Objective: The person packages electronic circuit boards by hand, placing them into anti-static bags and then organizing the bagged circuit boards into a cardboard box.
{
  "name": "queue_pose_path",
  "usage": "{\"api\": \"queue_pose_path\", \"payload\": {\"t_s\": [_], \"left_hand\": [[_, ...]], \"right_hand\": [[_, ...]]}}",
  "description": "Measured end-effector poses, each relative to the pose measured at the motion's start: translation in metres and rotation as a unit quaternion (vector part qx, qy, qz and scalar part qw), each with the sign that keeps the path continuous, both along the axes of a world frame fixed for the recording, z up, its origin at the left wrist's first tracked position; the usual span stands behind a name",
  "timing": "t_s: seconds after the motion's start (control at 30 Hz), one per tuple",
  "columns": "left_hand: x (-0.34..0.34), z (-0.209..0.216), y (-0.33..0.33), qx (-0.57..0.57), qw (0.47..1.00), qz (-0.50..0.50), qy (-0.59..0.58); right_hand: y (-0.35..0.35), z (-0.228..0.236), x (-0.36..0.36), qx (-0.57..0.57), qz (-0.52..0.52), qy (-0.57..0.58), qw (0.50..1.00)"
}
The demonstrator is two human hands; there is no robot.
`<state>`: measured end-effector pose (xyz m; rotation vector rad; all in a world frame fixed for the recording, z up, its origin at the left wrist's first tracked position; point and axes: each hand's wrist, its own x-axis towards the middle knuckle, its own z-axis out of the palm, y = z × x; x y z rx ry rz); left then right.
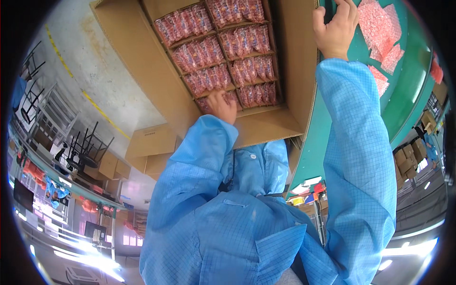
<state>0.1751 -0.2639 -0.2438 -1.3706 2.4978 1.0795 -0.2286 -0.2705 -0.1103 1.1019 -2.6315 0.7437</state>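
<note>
Blue dark-gridded sleeves [354,107], brown carton [275,124], green tabletop [312,147], reddish-pink packets [246,40], seemingly blue-flecked

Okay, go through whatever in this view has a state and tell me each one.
Cardboard box: open on top
Pink packs: lined up in the box's compartments
Left hand: over packs in the nearest left compartment; grip unclear
Right hand: at the box's right edge; grip unclear
Pink bubble-wrap pieces: loose on the green table

Head-worn left fisheye, facing down; close above open carton [297,57]
</note>
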Motion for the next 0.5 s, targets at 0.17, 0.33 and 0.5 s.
{"api": "queue_pose_path", "payload": {"t_s": [0.17,0.33,0.5], "left_hand": [[-0.008,-0.012,-0.028,0.022,0.997,-0.008,-0.077],[-0.012,-0.017,-0.025,0.031,0.991,-0.014,-0.128],[-0.033,-0.009,-0.018,-0.003,0.993,0.004,-0.115]], "right_hand": [[-0.001,0.004,0.005,0.004,0.004,0.004,1.000],[-0.002,0.004,0.005,0.008,-0.004,-0.002,1.000],[-0.002,0.004,0.005,0.013,-0.009,-0.016,1.000]]}}
